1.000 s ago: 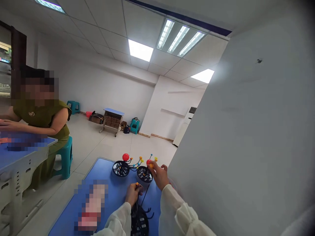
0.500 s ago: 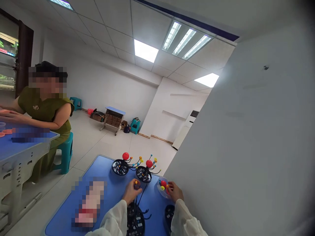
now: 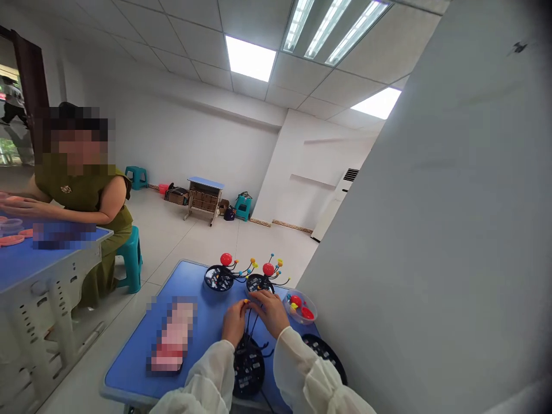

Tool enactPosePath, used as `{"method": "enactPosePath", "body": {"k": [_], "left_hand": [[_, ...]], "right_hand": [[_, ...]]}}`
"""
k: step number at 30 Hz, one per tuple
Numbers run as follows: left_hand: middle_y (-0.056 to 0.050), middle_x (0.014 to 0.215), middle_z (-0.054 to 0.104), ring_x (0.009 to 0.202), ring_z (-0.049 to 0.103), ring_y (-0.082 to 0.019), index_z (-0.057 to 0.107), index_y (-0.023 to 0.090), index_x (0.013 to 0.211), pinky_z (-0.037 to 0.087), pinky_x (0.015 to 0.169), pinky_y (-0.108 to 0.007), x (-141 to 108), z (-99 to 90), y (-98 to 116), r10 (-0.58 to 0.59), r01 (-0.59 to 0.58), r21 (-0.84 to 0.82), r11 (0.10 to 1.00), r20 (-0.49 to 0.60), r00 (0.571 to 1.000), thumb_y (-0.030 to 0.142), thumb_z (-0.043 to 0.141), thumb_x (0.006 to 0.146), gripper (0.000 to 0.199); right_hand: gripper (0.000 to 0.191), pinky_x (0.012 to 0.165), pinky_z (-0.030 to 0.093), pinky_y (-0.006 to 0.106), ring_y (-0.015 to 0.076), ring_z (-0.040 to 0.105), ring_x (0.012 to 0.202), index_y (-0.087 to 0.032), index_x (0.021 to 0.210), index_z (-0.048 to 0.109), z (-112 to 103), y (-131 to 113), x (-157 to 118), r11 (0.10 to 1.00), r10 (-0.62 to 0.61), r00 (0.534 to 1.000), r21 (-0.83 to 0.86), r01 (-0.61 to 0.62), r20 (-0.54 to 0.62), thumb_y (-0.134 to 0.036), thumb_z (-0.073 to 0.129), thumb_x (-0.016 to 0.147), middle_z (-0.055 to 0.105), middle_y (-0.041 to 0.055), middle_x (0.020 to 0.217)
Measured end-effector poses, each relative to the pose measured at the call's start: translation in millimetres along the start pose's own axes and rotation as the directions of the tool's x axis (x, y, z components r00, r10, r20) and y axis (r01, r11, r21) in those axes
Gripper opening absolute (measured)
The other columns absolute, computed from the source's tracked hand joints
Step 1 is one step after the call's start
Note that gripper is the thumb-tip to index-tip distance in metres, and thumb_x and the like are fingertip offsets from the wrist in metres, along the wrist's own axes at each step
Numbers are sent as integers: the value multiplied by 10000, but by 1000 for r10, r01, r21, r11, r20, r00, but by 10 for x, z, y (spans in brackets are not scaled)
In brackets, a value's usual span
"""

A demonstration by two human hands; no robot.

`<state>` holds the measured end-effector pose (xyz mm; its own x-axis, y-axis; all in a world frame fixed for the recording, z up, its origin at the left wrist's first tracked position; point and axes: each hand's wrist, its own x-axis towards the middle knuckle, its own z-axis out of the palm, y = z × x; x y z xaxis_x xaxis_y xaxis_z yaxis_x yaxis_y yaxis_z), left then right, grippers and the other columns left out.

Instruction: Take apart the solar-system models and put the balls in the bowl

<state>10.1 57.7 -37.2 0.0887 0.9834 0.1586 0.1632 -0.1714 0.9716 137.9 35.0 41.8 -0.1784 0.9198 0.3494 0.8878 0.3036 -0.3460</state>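
Your left hand (image 3: pixel 235 323) is curled shut, its fingers pinching a thin black wire (image 3: pixel 250 325) with a small yellow bead (image 3: pixel 245 302) at the tip. The wire runs down to a round black disc (image 3: pixel 248 367) with small white labels, sitting on the blue table (image 3: pixel 125 368) just below your hands. Your right hand (image 3: pixel 269 312) is just beside the left, fingers (image 3: pixel 260 296) curved and part open at the rim of a second black disc (image 3: pixel 259 283). Can't tell if they have hold of anything.

That disc and a third black disc (image 3: pixel 218 278) stand side by side ahead of your hands. Each carries a big glossy red ball (image 3: pixel 226 259) and bent wires tipped with small coloured beads. A clear plastic bowl (image 3: pixel 299 306) to your right holds loose red and yellow balls. A fourth black disc (image 3: pixel 323 355) lies near the table's right edge. A person in an olive top (image 3: pixel 77 190) sits at another blue table, well apart.
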Motion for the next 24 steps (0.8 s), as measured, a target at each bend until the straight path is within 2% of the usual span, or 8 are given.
{"method": "enactPosePath", "body": {"k": [4,8,13,17,20,22,24], "left_hand": [[-64,892,724,870,652,-213,716,200,847,468,797,-293,6,-10,29,59,-59,49,997,-15,998,209,511,858,205],[-41,792,703,759,620,-191,709,189,833,457,731,-277,4,-7,39,95,-93,59,994,-27,995,205,478,868,234],[-17,687,651,682,574,-164,680,195,708,426,678,-252,-3,-8,24,127,-124,69,990,-38,991,193,464,846,256],[2,617,611,608,539,-141,672,190,688,402,616,-234,-4,-1,5,135,-132,66,989,-40,990,201,435,848,286],[8,590,603,572,536,-133,689,186,703,405,593,-229,2,18,-15,125,-123,55,991,-46,991,223,432,857,301],[5,585,618,562,550,-134,705,190,722,422,592,-229,9,31,-31,112,-110,47,993,-52,992,243,433,869,313],[-3,602,649,578,579,-140,726,199,767,448,606,-230,13,38,-50,100,-98,37,994,-57,993,264,434,882,320]], "right_hand": [[184,882,425,365,222,670,975,-282,989,724,122,-97,-7,1000,4,1000,-26,-4,-9,-305,559,912,741,38,1025],[175,857,411,347,212,671,966,-269,903,711,177,-94,11,999,6,999,-54,-8,-35,-279,538,919,750,24,986],[213,817,408,304,182,690,810,-240,904,693,251,-79,-5,998,-24,996,-56,19,-89,-250,486,954,763,16,834],[227,789,420,276,167,688,735,-240,874,692,271,-88,-70,998,-64,987,-35,59,-150,-253,480,955,764,8,785],[293,752,439,267,166,682,704,-242,874,693,153,-129,-3,997,-79,975,-11,78,-207,-270,421,979,769,18,791],[351,760,447,275,174,682,747,-241,960,691,-14,-159,163,998,-64,963,2,67,-261,-288,345,1006,775,34,835],[338,823,439,294,177,682,811,-247,1047,683,-223,-160,389,998,-51,952,5,55,-302,-320,355,1007,775,39,882]]}}
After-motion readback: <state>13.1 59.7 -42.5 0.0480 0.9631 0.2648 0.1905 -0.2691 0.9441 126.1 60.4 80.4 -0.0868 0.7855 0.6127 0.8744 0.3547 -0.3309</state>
